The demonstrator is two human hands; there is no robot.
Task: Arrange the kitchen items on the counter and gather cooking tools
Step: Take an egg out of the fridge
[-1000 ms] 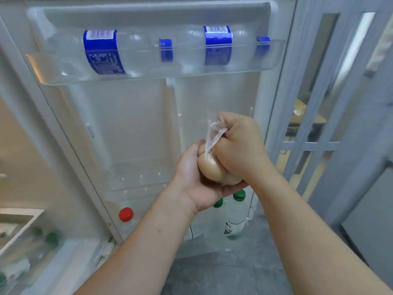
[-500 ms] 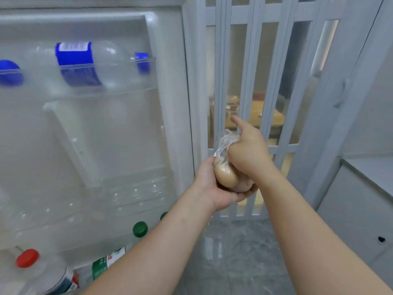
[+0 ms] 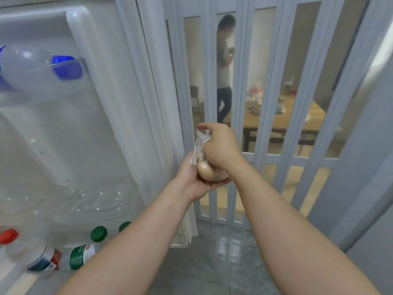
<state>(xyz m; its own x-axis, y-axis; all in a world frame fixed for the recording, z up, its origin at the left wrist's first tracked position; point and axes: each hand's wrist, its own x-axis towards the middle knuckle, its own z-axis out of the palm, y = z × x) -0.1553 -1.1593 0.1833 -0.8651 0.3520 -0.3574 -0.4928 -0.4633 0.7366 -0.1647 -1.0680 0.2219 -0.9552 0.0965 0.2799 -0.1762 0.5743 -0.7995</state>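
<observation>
Clear plastic bag [image 3: 207, 173] of tan, rounded, egg-like items, held in mid-air between both hands. Left hand [image 3: 194, 184] cupped underneath, palm up, fingers curled round the bag's bulge. Right hand [image 3: 222, 145] on top, fist closed on the twisted neck, with loose plastic sticking out at the thumb side. Open fridge door [image 3: 102, 124] to the left, green-capped bottles [image 3: 98, 233] low in it. Slatted folding door [image 3: 297, 160] directly behind the hands.

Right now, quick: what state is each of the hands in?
Left hand: closed, cupping the clear plastic bag of beige egg-shaped items from below.
Right hand: closed, gripping that bag's twisted top.
</observation>
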